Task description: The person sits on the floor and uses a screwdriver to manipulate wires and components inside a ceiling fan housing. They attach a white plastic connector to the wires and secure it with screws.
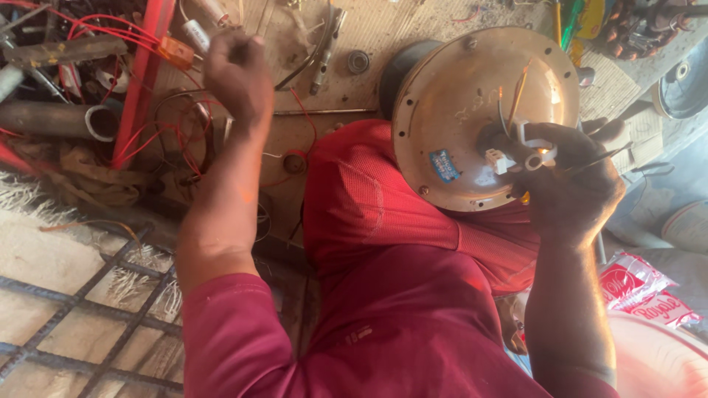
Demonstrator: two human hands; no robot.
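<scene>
A round brass-coloured fan motor housing (450,88) rests on my lap, on red cloth (369,199). At its hub my right hand (571,188) grips a thin metal tool (608,156), close to a white connector block (501,161), a white clip (535,140) and short wires (516,92). My left hand (236,74) is raised at the upper left, blurred, with fingers curled. It hovers over red wires (158,140) and near a white cylinder (195,33). Whether it holds anything is hidden.
The wooden floor holds a grey pipe (44,118), a red bar (144,66), a small bearing (358,60) and a metal rod (324,112). A metal grid (74,295) lies lower left. A red-and-white packet (638,291) and a dark wheel (686,88) sit at right.
</scene>
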